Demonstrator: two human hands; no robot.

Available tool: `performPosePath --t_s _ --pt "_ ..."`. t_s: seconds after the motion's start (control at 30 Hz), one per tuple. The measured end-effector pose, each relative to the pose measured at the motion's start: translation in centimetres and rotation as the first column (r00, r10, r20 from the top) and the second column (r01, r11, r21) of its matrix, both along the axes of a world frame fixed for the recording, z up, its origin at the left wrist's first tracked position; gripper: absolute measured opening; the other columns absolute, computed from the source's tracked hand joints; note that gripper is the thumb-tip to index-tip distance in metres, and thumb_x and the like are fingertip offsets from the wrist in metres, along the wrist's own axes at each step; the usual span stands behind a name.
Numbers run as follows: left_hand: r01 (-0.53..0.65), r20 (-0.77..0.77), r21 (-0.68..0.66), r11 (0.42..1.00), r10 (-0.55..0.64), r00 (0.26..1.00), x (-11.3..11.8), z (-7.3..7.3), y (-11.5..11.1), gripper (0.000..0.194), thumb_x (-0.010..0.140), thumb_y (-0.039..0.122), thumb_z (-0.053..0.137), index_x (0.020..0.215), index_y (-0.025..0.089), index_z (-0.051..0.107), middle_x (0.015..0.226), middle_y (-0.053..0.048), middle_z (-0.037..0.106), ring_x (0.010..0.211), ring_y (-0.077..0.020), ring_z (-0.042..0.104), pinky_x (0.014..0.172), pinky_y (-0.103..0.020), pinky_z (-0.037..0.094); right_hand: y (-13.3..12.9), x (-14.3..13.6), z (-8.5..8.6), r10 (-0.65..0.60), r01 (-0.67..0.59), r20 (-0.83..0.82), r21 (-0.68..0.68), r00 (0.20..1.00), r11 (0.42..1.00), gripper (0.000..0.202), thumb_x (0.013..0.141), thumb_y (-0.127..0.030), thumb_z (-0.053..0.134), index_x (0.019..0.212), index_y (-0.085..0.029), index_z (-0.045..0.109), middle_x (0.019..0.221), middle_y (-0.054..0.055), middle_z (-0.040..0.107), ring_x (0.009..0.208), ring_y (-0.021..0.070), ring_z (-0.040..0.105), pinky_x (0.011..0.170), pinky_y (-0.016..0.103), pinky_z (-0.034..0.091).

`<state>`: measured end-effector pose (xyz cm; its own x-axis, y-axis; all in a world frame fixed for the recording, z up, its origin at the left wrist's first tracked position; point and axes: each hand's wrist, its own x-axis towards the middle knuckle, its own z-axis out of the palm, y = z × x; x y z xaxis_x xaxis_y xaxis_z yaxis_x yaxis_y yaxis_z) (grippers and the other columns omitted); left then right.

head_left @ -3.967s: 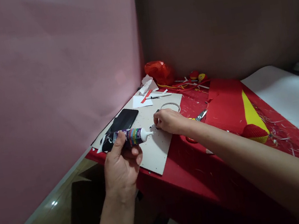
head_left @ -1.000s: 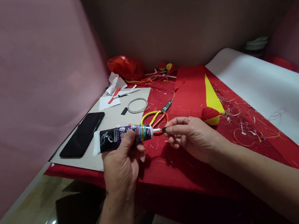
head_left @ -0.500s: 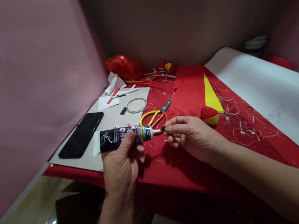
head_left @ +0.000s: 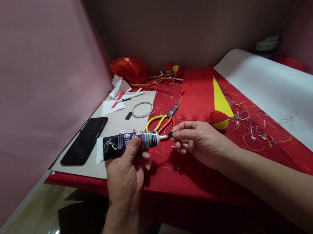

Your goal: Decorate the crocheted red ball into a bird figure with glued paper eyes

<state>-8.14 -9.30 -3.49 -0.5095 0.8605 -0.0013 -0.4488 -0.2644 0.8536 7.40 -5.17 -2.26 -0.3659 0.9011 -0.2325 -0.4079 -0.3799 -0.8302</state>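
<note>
Black-and-purple tube (head_left: 119, 144) held roughly level above the table (head_left: 162, 176), nozzle toward the right hand. Left hand (head_left: 125, 168) wrapped round the tube, thumb on top. Right hand (head_left: 201, 137) pinching a small black piece (head_left: 170, 135) at the tube's nozzle; can't tell if the two touch. Scissors (head_left: 169, 115) just beyond the tube's nozzle end. Phone (head_left: 85, 141) off its tail end, ring (head_left: 133, 114) farther beyond it. Red-and-yellow ball (head_left: 219, 120) right of the tube, near the right hand.

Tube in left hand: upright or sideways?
Sideways: the tube lies across the left hand, nozzle pointing toward the right hand.
</note>
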Motion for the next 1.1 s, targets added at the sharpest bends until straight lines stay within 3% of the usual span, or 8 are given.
performPosePath --t_s 1.1 --pt "-0.031 -0.049 0.016 0.999 0.032 0.998 0.24 0.37 0.04 0.025 0.059 0.018 0.084 0.068 0.012 0.061 0.057 0.003 0.059 0.038 -0.0097 0.052 0.026 -0.019 0.040 -0.13 0.04 -0.28 0.003 -0.002 -0.013 0.029 1.000 1.000 0.015 0.059 -0.015 0.075 0.066 -0.016 0.062 0.059 -0.001 0.059 0.050 0.0098 0.050 0.048 0.025 0.035"
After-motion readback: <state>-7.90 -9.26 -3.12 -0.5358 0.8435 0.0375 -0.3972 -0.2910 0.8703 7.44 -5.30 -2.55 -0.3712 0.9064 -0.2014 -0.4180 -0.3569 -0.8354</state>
